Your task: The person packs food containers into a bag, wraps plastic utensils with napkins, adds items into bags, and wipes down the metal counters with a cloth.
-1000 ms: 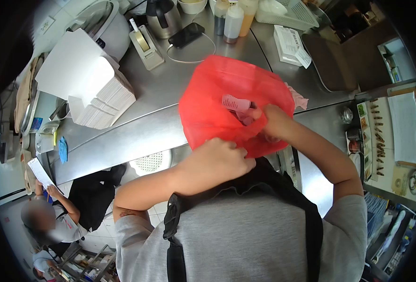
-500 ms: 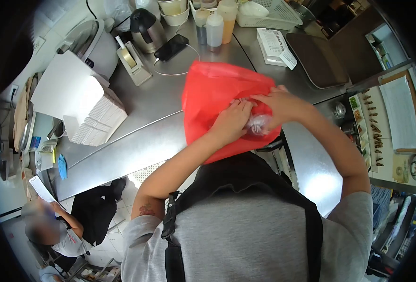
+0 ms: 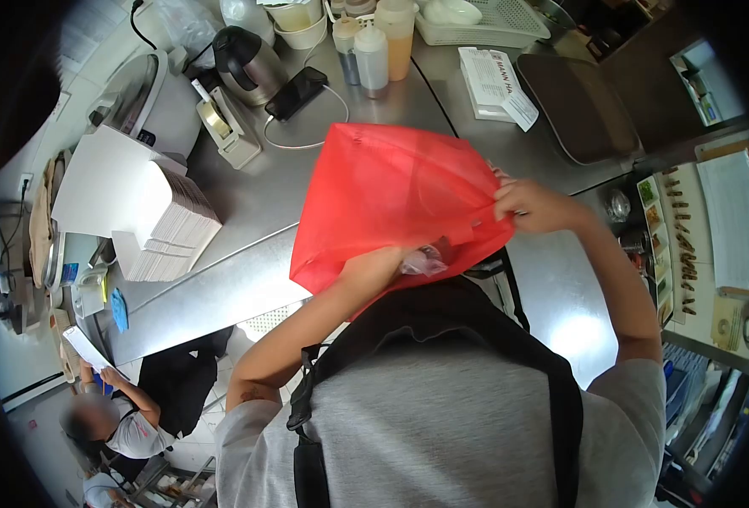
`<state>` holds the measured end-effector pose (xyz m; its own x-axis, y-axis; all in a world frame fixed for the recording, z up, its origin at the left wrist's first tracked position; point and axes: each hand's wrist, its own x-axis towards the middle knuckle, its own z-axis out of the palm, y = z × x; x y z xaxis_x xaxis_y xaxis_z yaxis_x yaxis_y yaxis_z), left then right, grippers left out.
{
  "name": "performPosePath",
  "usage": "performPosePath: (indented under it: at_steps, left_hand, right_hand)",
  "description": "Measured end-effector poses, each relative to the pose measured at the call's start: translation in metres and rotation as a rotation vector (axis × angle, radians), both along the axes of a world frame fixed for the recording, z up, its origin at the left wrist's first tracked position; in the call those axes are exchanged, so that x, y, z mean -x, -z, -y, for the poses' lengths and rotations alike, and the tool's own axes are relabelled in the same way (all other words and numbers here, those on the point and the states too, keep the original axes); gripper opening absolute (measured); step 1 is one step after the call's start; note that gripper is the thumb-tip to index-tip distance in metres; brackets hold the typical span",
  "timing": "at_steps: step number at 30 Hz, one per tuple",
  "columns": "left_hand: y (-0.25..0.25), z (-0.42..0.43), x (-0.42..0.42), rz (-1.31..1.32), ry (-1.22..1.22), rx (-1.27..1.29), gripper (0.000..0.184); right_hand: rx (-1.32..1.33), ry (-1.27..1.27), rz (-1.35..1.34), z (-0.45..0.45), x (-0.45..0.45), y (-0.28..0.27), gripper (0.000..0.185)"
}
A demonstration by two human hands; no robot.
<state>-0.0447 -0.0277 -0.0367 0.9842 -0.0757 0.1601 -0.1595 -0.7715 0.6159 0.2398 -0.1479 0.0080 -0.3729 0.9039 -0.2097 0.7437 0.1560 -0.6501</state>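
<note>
A bright red, soft-sided bag (image 3: 383,182) of thin, slightly see-through material fills the middle of the view. It sits directly in front of the wearer's chest, over the near side of a brushed stainless-steel counter (image 3: 260,199). Its far side is broad and fairly smooth, with faint, blurry dark marks near the top corner. Lighter and darker patches of red show where light falls on it. The far left corner makes a soft peak, and folds draw together toward the right edge, where the material is bunched.

The bag's mouth faces the wearer, and in it shows a crumpled, shiny clear plastic wrapping (image 3: 425,261); what it wraps cannot be made out.

The bare right hand (image 3: 537,206) is clamped on the bunched right edge, fingers curled in. The bare left hand (image 3: 381,264) reaches into the mouth beside the wrapping; its fingers are hidden, so whether they are apart or together cannot be told.

Beyond the bag lies a black smartphone (image 3: 297,95) with a white cable (image 3: 346,103).
</note>
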Motion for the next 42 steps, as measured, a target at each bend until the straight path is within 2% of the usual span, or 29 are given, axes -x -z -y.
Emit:
performPosePath:
  at_steps: [1, 3, 6, 9, 12, 15, 18, 21, 23, 24, 27, 31, 33, 34, 37, 40, 42]
  left_hand:
    - [0.0, -0.001, -0.001, -0.001, -0.01, 0.01, 0.042]
    - [0.001, -0.002, -0.006, 0.0, -0.029, 0.025, 0.041]
    - [0.004, 0.0, -0.02, 0.017, -0.056, 0.043, 0.04]
    - [0.007, 0.001, -0.04, 0.044, -0.089, 0.058, 0.039]
    - [0.01, 0.001, -0.057, 0.065, -0.124, 0.08, 0.038]
    - [0.009, -0.001, -0.066, 0.084, -0.174, 0.109, 0.037]
    - [0.002, -0.006, -0.065, 0.11, -0.271, 0.144, 0.036]
    - [-0.03, -0.015, -0.05, 0.026, -0.492, -0.062, 0.037]
    - [-0.053, -0.019, -0.037, -0.352, -0.497, 0.143, 0.038]
    - [-0.066, -0.02, -0.036, -0.54, -0.495, 0.251, 0.039]
    - [-0.12, -0.034, -0.064, -0.824, -0.263, 0.221, 0.043]
    - [-0.171, -0.063, -0.11, -0.18, 0.184, 0.644, 0.037]
    - [-0.153, -0.089, -0.16, -0.075, 0.129, 0.674, 0.039]
    - [-0.135, -0.103, -0.192, -0.085, -0.017, 0.628, 0.04]
    - [-0.033, -0.143, -0.287, -0.163, -0.495, 0.494, 0.043]
    - [0.074, -0.165, -0.346, -0.2, -0.729, 0.472, 0.046]
    - [0.137, -0.17, -0.369, -0.164, -0.742, 0.519, 0.049]
  right_hand:
    - [0.049, 0.051, -0.057, 0.005, -0.018, -0.003, 0.016]
    - [-0.001, 0.373, -0.598, 0.02, -0.041, -0.001, 0.01]
    - [-0.172, 0.219, -1.502, 0.015, -0.066, -0.008, 0.007]
    - [-0.133, 0.48, -1.565, 0.015, -0.095, 0.001, 0.014]
    - [-0.068, 1.032, -1.098, -0.006, -0.123, 0.015, 0.041]
    - [-0.253, 1.241, -0.75, -0.018, -0.176, 0.092, 0.064]
    - [-0.053, 1.416, -0.51, -0.048, -0.177, 0.121, 0.075]
    - [-0.107, 1.273, -0.732, -0.076, -0.177, 0.132, 0.07]
    - [-0.119, 1.203, -0.746, -0.093, -0.184, 0.134, 0.067]
    - [-0.118, 1.177, -0.723, -0.101, -0.19, 0.136, 0.068]
    - [-0.018, 1.147, -0.701, -0.118, -0.202, 0.131, 0.071]
    - [0.001, 1.063, -0.704, -0.129, -0.215, 0.132, 0.078]
    - [0.002, 1.047, -0.672, -0.13, -0.216, 0.128, 0.083]
    - [0.002, 1.043, -0.654, -0.128, -0.215, 0.127, 0.086]
    - [-0.061, 1.232, -0.743, -0.118, -0.213, 0.135, 0.094]
    - [-0.104, 1.538, -1.06, -0.083, -0.198, 0.145, 0.098]
    - [-0.179, 1.543, -1.04, -0.065, -0.179, 0.156, 0.074]
